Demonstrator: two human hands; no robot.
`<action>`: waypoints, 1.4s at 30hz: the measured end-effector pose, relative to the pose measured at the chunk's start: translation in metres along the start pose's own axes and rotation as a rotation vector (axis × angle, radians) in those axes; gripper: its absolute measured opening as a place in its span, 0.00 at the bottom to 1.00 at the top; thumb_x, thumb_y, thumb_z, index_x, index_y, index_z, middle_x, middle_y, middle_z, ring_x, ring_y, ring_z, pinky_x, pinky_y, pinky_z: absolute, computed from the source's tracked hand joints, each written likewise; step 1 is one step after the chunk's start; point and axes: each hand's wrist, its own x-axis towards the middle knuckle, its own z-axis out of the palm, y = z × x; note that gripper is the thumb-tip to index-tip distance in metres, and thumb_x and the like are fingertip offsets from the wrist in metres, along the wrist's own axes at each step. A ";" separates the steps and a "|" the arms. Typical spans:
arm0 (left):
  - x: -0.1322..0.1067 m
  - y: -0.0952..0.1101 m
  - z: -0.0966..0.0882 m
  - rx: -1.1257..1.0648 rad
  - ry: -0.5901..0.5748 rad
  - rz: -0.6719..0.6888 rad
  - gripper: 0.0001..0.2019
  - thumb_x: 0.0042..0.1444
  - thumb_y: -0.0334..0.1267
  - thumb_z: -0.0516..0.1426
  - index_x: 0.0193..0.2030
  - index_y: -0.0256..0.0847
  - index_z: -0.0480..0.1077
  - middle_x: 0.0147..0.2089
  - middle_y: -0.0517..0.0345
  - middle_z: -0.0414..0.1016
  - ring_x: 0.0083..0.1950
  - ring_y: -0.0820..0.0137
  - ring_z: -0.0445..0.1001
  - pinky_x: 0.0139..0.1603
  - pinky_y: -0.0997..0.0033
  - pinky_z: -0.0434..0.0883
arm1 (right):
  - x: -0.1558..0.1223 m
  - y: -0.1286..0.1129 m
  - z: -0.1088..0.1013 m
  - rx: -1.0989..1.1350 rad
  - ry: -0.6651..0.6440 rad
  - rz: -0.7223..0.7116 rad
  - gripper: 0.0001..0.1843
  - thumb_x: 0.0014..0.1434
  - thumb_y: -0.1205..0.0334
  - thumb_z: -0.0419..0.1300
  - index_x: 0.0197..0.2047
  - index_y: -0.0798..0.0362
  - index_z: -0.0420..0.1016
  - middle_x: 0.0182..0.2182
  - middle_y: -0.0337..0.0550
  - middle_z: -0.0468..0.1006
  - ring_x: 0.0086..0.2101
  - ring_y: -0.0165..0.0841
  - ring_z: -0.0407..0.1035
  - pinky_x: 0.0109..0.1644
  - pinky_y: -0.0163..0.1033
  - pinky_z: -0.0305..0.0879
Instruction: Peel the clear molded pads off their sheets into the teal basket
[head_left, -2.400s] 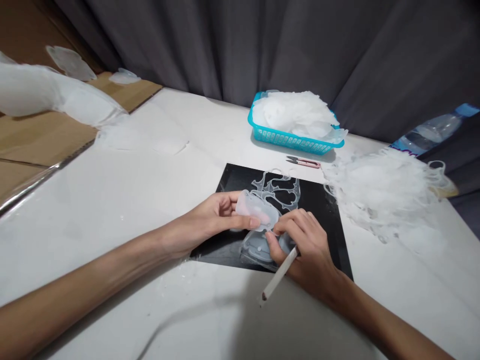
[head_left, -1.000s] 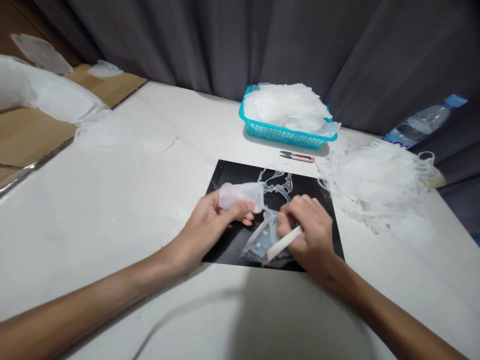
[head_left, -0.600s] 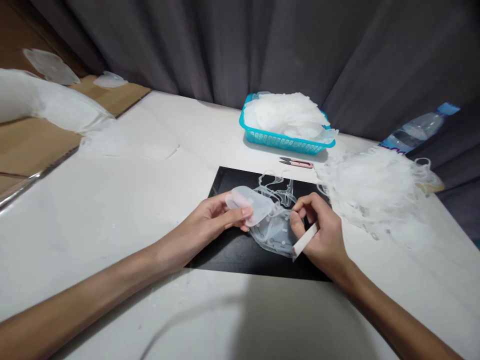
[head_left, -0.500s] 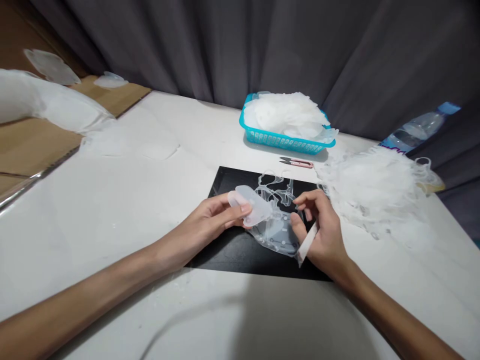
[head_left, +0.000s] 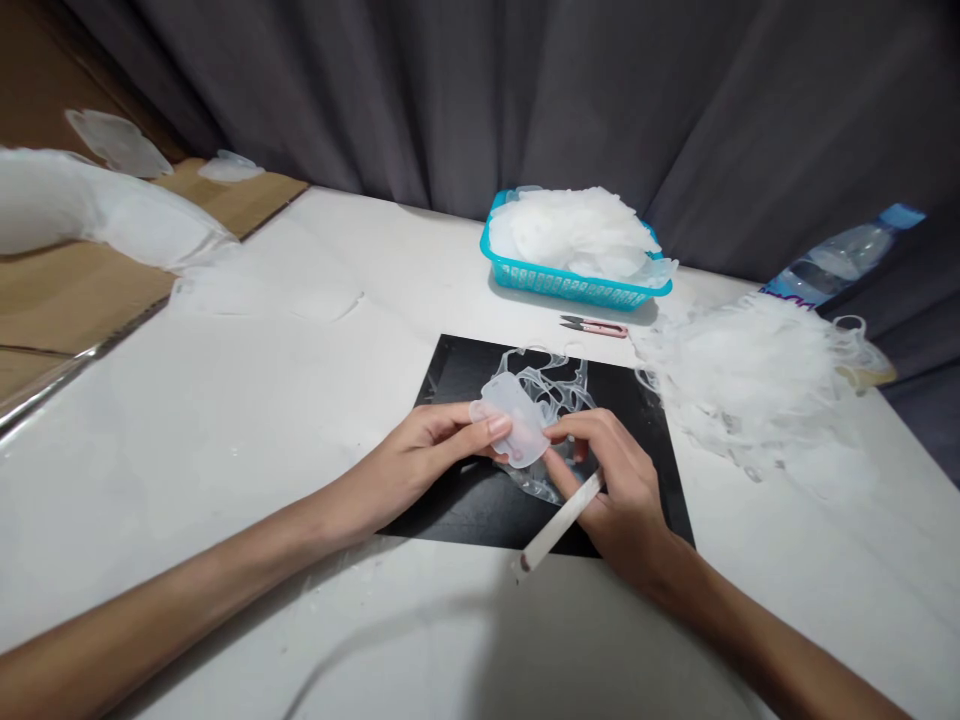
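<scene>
My left hand (head_left: 431,448) pinches a small translucent silicone piece (head_left: 512,428) over a black mat (head_left: 465,370). My right hand (head_left: 611,490) is closed round a thin white stick-like tool (head_left: 559,521), and its fingertips touch the same piece from the right. Thin translucent trimmings (head_left: 559,385) hang from the piece and lie on the mat behind it.
A turquoise basket (head_left: 570,285) heaped with translucent pieces stands at the back of the white table. Small pink snips (head_left: 596,325) lie before it. A pile of trimmings (head_left: 750,375) and a water bottle (head_left: 840,262) sit at right. Cardboard (head_left: 67,290) with more pieces lies at left.
My hands have drawn closer together on the piece. The right hand has turned so that the white tool points back toward me, and the wide flash under the piece has shrunk to thin strands.
</scene>
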 end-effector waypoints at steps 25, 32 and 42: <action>0.002 -0.002 0.003 -0.021 0.060 -0.032 0.11 0.57 0.39 0.69 0.35 0.36 0.73 0.31 0.64 0.74 0.33 0.76 0.70 0.36 0.78 0.67 | 0.002 -0.012 -0.001 -0.015 -0.097 -0.052 0.06 0.68 0.72 0.61 0.42 0.51 0.71 0.36 0.43 0.79 0.35 0.34 0.68 0.39 0.40 0.66; 0.002 0.004 -0.007 0.060 0.006 -0.012 0.11 0.60 0.42 0.67 0.37 0.37 0.73 0.31 0.62 0.75 0.33 0.74 0.72 0.35 0.77 0.69 | 0.007 -0.010 -0.011 0.094 -0.116 0.174 0.05 0.69 0.69 0.59 0.41 0.49 0.70 0.39 0.41 0.78 0.39 0.35 0.66 0.43 0.42 0.63; 0.001 0.013 -0.043 0.187 -0.275 -0.134 0.11 0.61 0.41 0.66 0.38 0.40 0.69 0.31 0.64 0.69 0.32 0.75 0.66 0.31 0.78 0.63 | 0.010 0.025 -0.016 0.260 -0.009 0.549 0.08 0.70 0.54 0.59 0.42 0.49 0.70 0.37 0.39 0.73 0.33 0.32 0.63 0.39 0.39 0.62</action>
